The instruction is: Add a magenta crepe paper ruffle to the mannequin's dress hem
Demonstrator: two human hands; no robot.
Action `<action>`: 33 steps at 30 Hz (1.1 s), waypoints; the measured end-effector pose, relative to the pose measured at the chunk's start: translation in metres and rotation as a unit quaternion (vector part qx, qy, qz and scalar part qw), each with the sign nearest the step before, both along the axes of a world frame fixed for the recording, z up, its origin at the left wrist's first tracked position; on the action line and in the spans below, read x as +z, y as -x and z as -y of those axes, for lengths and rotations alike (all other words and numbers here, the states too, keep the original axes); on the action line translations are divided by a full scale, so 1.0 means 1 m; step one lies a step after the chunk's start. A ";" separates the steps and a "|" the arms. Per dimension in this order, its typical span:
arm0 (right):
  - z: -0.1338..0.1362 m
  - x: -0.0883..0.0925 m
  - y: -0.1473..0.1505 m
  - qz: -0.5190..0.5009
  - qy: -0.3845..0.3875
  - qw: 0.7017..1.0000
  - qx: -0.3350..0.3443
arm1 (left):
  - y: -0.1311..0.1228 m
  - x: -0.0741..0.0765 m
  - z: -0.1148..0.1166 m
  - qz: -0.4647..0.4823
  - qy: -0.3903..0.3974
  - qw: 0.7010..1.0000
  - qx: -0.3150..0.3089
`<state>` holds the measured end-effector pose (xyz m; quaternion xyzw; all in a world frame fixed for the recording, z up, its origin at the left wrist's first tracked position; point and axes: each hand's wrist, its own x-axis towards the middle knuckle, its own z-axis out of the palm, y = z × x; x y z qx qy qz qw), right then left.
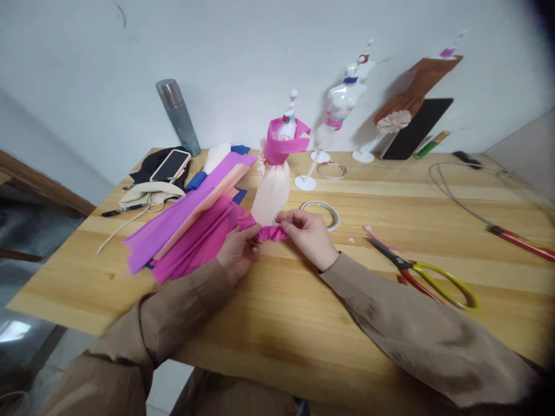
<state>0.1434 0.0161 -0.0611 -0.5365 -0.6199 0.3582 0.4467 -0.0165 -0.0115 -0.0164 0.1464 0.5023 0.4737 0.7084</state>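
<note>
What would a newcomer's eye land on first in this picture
Probably the small mannequin just beyond the hands, wrapped in bright pink above a pale skirt. In front of it, the left hand holds a gathered pink strip, with the right hand at its right end. Purple, peach and pink sheets spread to the left.

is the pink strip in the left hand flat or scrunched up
Scrunched up: the pink strip shows bunched puckers and uneven edges beside the left hand.
</note>
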 end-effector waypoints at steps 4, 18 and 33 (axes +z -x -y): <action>0.004 0.004 -0.001 0.047 -0.028 0.998 -0.012 | 0.000 0.001 0.000 0.003 0.011 1.000 0.007; 0.007 0.019 0.000 0.184 -0.123 0.974 0.053 | 0.001 0.001 0.000 0.011 0.007 1.000 0.002; 0.003 0.012 0.002 0.119 -0.093 0.988 0.018 | 0.003 0.000 -0.001 0.023 0.003 1.000 -0.011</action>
